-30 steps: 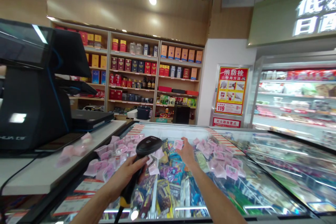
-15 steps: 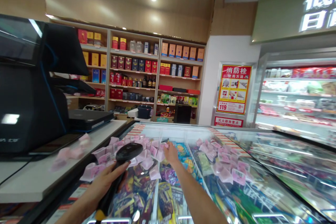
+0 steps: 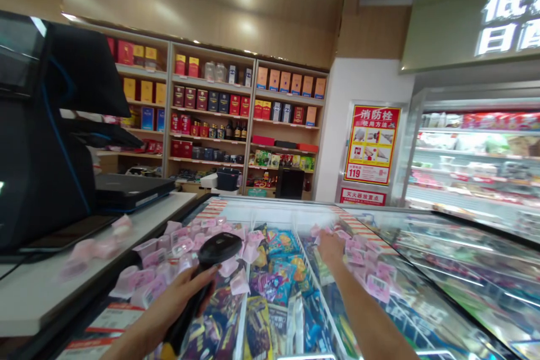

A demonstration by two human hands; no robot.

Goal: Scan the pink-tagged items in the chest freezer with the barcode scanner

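Note:
My left hand [image 3: 185, 287] is wrapped round the grip of a black handheld barcode scanner [image 3: 221, 250], its head pointing up and away over the freezer. My right hand [image 3: 331, 246] reaches to the small pink translucent containers [image 3: 378, 288] on the right part of the glass. Its fingertips are blurred and partly hidden, so whether a container is in them does not show. More pink containers [image 3: 154, 253] lie loosely heaped on the left, round the scanner. Some have white barcode labels.
Under the glass of the chest freezer, bright ice cream packets [image 3: 280, 242] lie between white wire dividers. A white counter [image 3: 25, 304] at left bears a black checkout terminal [image 3: 37, 140] and several pink containers. Shelves of boxes [image 3: 206, 100] stand behind, an open chiller [image 3: 476, 157] at right.
My right hand has moved right, from the left heap of pink containers to the right one. The scanner stays in my left hand and has shifted slightly right in view.

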